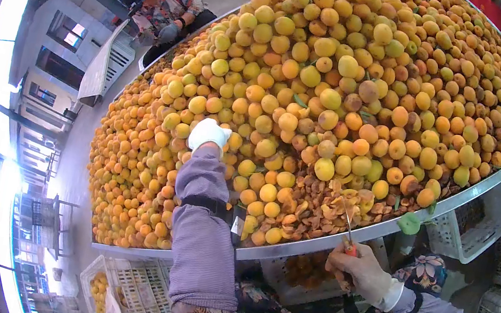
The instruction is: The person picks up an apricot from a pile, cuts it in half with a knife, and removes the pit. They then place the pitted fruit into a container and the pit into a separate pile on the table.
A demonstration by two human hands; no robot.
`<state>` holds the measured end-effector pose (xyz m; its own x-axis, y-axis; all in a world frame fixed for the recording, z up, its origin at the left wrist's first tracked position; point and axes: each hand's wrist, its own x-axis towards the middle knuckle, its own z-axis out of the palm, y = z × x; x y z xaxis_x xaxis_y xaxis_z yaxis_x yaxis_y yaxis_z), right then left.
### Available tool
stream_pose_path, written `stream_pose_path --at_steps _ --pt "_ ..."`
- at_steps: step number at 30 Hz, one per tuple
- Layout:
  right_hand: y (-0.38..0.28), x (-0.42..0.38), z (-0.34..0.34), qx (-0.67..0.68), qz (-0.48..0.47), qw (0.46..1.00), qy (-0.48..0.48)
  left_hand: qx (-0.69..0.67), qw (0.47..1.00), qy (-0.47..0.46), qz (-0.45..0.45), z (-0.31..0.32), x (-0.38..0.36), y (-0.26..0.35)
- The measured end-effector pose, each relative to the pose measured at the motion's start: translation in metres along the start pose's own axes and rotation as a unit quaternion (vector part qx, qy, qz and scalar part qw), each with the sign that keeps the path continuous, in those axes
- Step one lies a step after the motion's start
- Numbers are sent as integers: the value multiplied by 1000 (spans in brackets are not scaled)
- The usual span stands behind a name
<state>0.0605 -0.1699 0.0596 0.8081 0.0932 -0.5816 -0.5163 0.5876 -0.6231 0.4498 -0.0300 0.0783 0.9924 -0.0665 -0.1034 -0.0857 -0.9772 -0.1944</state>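
Observation:
A large heap of apricots point(317, 75) fills a metal-rimmed table in front of me. My left hand point(209, 135), in a white glove, reaches out onto the heap and touches the fruit there. Its fingers point away and are hidden, so whether they grip an apricot does not show. Close to the table's near rim, my right hand point(366, 274), also gloved, is closed around the handle of a small knife point(350, 247). The thin blade points up and away over a patch of split, brownish apricot pieces point(315, 207).
The raised metal rim point(287, 251) runs between me and the heap. Plastic crates point(133, 286) stand below it at left, with another white crate point(474, 224) at right. Across the table at upper left, another person point(163, 6) bends beside the heap.

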Motion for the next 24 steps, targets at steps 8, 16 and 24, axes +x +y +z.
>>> stream_pose_path --at_steps 8,16,24 --pt "9 2 -4 -22 -32 999 34 -525 843 -83 84 12 -55 -37" --pt "6 1 -6 -7 -33 997 68 -579 807 -102 57 8 -215 -173" --pt "19 4 -1 -71 -54 996 26 -357 894 -243 -122 180 -423 -370"
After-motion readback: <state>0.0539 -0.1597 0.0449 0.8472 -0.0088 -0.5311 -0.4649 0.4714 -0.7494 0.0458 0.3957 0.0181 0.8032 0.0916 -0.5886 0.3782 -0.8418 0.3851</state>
